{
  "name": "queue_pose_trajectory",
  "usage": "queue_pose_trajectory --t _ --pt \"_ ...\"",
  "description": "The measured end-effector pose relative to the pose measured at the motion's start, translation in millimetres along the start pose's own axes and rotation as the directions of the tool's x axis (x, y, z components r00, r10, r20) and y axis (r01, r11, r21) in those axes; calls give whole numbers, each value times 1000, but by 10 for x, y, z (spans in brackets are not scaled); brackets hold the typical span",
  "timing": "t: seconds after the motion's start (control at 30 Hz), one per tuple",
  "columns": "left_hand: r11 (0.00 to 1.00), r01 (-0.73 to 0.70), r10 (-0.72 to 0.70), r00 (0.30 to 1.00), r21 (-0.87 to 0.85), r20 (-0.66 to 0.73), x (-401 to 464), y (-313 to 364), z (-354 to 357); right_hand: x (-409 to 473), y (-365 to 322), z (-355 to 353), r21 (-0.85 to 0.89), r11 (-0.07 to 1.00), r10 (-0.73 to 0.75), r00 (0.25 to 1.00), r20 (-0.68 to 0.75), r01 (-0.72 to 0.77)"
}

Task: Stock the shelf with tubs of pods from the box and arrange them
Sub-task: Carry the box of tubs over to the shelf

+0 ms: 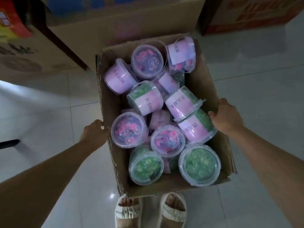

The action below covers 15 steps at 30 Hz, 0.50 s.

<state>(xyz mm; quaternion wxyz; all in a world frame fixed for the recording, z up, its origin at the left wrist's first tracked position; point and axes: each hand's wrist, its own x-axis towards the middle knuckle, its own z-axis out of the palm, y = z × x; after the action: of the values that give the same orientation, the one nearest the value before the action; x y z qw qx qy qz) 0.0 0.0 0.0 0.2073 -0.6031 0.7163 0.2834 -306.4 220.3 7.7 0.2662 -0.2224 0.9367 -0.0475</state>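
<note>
On pale glossy floor tiles (49, 112), just ahead of sandalled feet (151, 211): open brown cardboard box (207, 83), flaps up, corrugated and a bit ragged along the torn edges. Inside, loosely piled: round clear plastic tubs (144, 101) of pods, some upright with lids facing up, some tipped on their sides, touching and overlapping. Pink-purple pods in several, e.g. tub near left wall (129, 129); green pods in others, e.g. big tub at near right corner (199, 164). Lilac paper labels round the sides, thin bail handles on a few. Left hand (93, 132) on left wall rim, fingers curled over the edge and clamped on cardboard. Right hand (227, 117) on right wall rim, fingers wrapped over the top, thumb hidden. No shelf in view; larger cartons (82, 30) behind. Judged: tubs rigid but thin-walled, smooth and likely slippery, moderately heavy when full, lids maybe pop-off. Best gripped round the body under the lid rim, or by the handle; upright ones on top easiest first. Box walls floppy, likely to sag if lifted by rims alone.
</note>
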Motion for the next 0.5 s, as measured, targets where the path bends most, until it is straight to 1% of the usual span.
queue_pose_trajectory --t 0.03,0.1,0.13,0.3,0.37,0.5 --pt "1000 -26 26 999 0 -31 19 -3 53 31 4 42 4 1000 11 1000 -19 -11" --pt "999 -25 27 995 24 -98 66 30 132 128 42 123 0 999 41 997 -66 -41" --pt "999 14 -9 994 44 -106 84 50 169 156 52 150 -2 998 58 996 -69 -58" --pt "994 95 -100 988 -50 -114 302 71 180 323 88 185 -12 997 74 994 -78 -75" --pt "998 70 -70 990 -11 -121 320 95 171 352 85 204 -27 997 73 993 -96 -76" --pt "995 0 17 984 95 -176 272 144 171 357 87 254 -79 996 20 990 -138 -31"
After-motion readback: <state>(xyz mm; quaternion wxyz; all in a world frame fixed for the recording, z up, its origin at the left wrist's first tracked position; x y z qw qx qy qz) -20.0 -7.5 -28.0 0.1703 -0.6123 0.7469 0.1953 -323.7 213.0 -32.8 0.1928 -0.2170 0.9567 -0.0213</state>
